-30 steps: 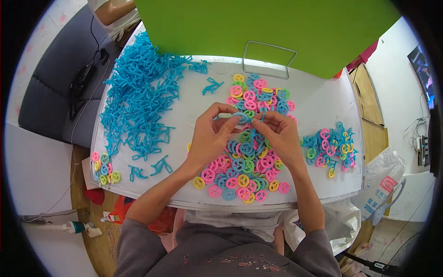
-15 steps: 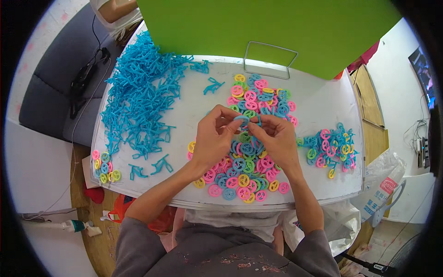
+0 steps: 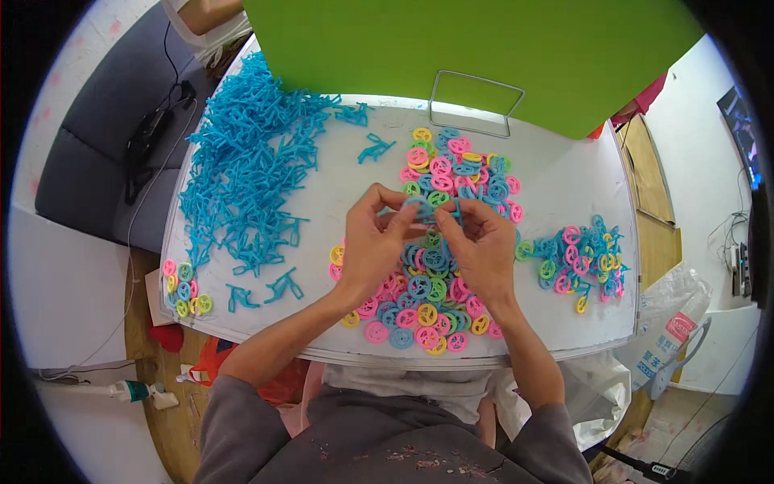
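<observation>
Over the heap of small plastic wheels (image 3: 427,313), in pink, yellow, green and blue, both my hands meet at the middle of the table. My left hand (image 3: 376,246) pinches a blue wheel (image 3: 417,209) between thumb and fingertips. Close against it, my right hand (image 3: 482,250) grips a small blue plastic frame (image 3: 458,210), mostly hidden by the fingers. Whether wheel and frame are joined cannot be made out. A large pile of similar blue frames (image 3: 250,153) covers the table's left side. On the right lies a cluster of blue frames with coloured wheels (image 3: 587,262).
A green panel (image 3: 484,56) with a wire handle (image 3: 476,74) stands along the table's far side. A few wheels (image 3: 184,290) sit at the left edge. Plastic bags (image 3: 597,395) hang by the near right edge. Part of another person's arm (image 3: 208,14) shows at upper left.
The wheel in my left hand has tilted slightly and its fingers have shifted a little. My hands stay in nearly the same place; the whole view has drifted very slightly.
</observation>
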A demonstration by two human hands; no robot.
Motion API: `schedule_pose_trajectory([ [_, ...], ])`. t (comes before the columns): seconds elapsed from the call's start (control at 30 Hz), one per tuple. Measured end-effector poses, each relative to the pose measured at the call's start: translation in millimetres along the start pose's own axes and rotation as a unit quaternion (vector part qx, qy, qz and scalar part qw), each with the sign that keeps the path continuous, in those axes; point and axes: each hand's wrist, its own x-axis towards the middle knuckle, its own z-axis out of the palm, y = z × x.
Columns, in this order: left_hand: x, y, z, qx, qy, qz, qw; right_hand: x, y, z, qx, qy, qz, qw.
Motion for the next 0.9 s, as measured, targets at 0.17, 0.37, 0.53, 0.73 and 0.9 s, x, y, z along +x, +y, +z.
schedule_pose_trajectory([
  [0.17,-2.9,2.4,0.9,0.011,-0.011,0.033,0.999,3.4,7.5,-2.7,0.004,-0.002,0.0,1.0],
  [0.37,-2.8,-3.4,0.9,0.035,-0.007,0.047,0.998,1.9,8.2,-1.3,0.024,-0.028,0.009,0.999],
  [0.53,-1.1,-8.8,-4.4,0.071,-0.011,0.081,0.994,3.1,7.8,2.0,0.064,-0.04,0.029,0.997],
  [0.73,0.2,-3.7,-4.1,0.112,0.004,0.148,0.983,7.1,3.4,-3.6,0.112,-0.078,0.085,0.987],
  [0.9,0.4,1.6,-1.5,0.089,0.023,0.069,0.993,5.2,-1.0,-10.4,0.071,-0.094,0.006,0.993],
])
